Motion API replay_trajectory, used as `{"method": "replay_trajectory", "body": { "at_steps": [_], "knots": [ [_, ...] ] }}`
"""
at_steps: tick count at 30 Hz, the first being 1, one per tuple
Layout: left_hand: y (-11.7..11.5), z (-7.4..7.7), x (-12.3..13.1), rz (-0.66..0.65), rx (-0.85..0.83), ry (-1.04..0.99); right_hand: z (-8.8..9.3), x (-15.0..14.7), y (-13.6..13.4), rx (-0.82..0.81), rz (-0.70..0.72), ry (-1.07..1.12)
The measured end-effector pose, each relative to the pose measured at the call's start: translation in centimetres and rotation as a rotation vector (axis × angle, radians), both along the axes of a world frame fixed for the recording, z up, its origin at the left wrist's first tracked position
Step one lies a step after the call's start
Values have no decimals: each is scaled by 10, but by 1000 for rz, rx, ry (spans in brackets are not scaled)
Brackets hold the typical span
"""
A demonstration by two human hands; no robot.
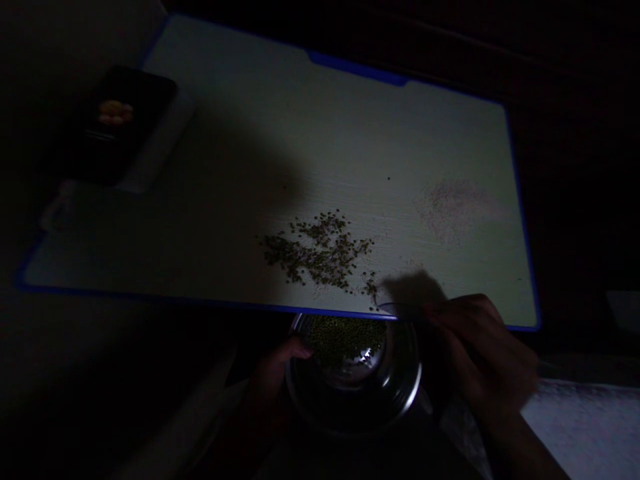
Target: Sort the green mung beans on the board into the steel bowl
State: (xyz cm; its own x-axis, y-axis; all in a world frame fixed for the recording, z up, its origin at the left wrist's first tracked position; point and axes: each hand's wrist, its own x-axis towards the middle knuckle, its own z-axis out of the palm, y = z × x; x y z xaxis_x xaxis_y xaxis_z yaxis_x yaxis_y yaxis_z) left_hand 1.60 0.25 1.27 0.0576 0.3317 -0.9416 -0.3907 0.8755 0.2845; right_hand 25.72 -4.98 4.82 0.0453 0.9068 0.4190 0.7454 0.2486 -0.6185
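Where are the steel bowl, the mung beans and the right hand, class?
Steel bowl (416, 377): head view, on its right rim.
Mung beans (320, 250): head view, on the scattered heap's middle.
Right hand (480, 353): head view, on its back.

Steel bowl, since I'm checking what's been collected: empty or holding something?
Holding some: small green seeds lie inside the steel bowl.
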Motion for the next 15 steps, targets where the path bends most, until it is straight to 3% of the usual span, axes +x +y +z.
{"method": "replay_trajectory", "body": {
  "at_steps": [10, 15],
  "knots": [
    [6, -2, -5, 46, -126, -81, -5, -9, 3, -6, -18, 22],
    [-1, -17, -18, 28, -42, -70, -6, -6, 6, -17, 72, 31]
  ]
}}
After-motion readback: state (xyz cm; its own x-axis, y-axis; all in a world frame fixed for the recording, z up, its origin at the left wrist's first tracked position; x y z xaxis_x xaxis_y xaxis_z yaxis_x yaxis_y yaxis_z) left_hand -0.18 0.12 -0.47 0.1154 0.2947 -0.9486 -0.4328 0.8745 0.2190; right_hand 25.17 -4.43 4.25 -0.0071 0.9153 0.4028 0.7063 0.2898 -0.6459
